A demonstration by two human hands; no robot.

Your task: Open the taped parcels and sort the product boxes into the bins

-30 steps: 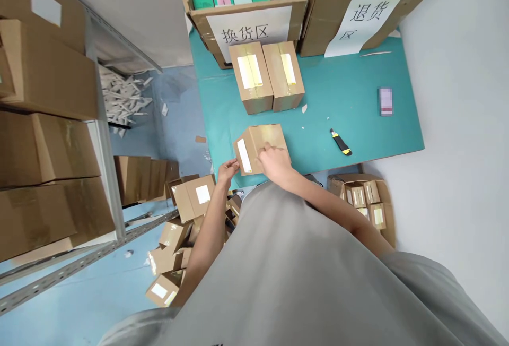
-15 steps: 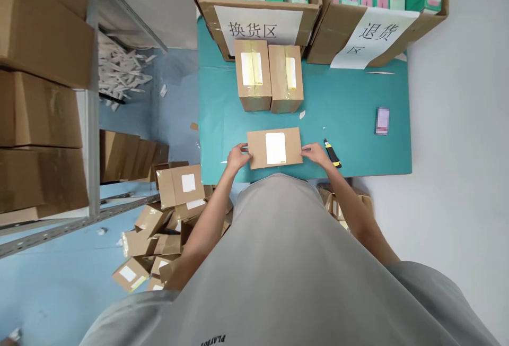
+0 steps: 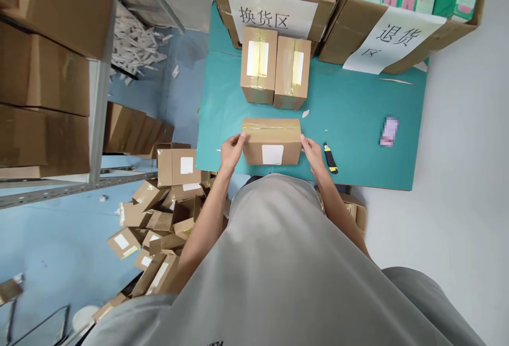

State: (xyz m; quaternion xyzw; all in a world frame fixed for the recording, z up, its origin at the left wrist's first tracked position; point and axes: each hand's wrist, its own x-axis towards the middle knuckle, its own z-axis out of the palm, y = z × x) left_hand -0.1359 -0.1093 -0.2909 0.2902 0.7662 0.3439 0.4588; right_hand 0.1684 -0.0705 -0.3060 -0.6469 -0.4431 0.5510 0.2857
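**Sealed carton held at both ends; no opening seen**

Head view: The brown carton (image 3: 272, 135) is at the near edge of the table (image 3: 358, 123), in front of the person. The left hand (image 3: 233, 152) is clamped on its left end, the right hand (image 3: 312, 153) on its right end. Whether its base rests on the table cannot be told.

Progress, as judged: the carton is in hand and its tape strip (image 3: 274, 127) looks whole, so it remains unopened. The utility knife (image 3: 330, 158) lies unheld beyond the right hand. Two taped cartons, the left one (image 3: 252, 83) and the right one (image 3: 284, 78), stand side by side farther back, also closed. How much is left cannot be told.

Orientation: the carton's long axis runs left to right across the body, tape along it; the face with the white label (image 3: 272, 155) points toward the person.
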